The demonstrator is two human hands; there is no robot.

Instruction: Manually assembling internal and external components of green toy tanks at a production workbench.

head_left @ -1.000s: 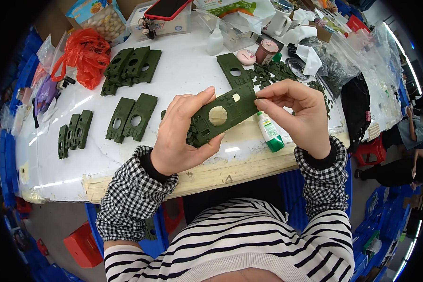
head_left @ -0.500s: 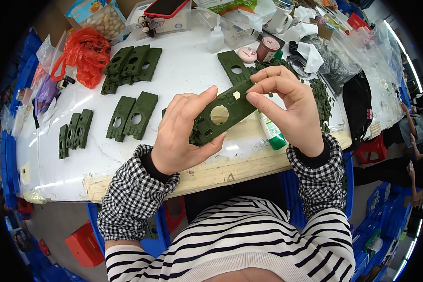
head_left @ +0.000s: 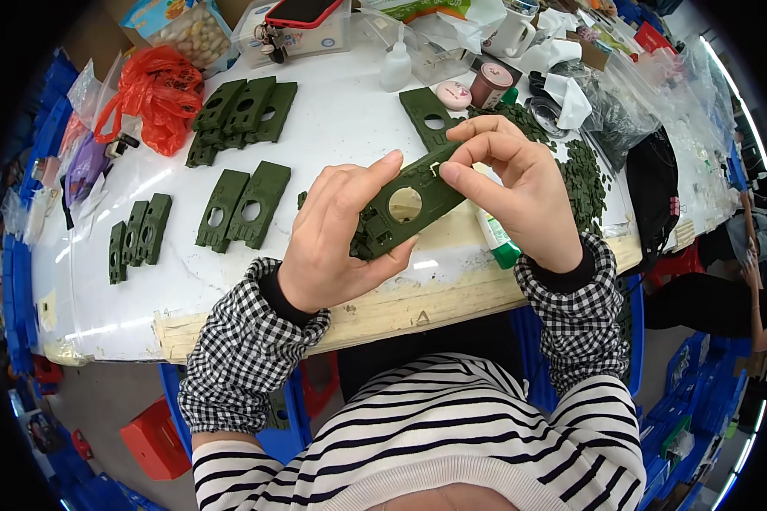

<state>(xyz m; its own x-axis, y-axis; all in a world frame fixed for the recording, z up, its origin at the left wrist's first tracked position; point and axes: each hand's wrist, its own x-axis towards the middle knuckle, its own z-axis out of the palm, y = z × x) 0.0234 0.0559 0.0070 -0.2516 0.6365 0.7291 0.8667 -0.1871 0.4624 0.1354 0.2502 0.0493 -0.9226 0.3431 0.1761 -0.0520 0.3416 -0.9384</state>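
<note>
Fingers of the left hand (head_left: 328, 234) are gripping a green plate (head_left: 428, 192) over the counter (head_left: 341, 111), near its front edge; the right hand (head_left: 520, 183) is pinching at the plate's small opening, any part hidden. Work is seemingly continuing, similar plates (head_left: 268, 187) lying toward the left edge, loose bits (head_left: 582, 183) toward the right. The bottle (head_left: 504, 253) is showing nothing legible.

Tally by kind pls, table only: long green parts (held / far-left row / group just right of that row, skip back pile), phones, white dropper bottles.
Held green part: 1
Far-left row parts: 3
Next group's parts: 2
Phone: 1
White dropper bottle: 1
Total: 8
</note>
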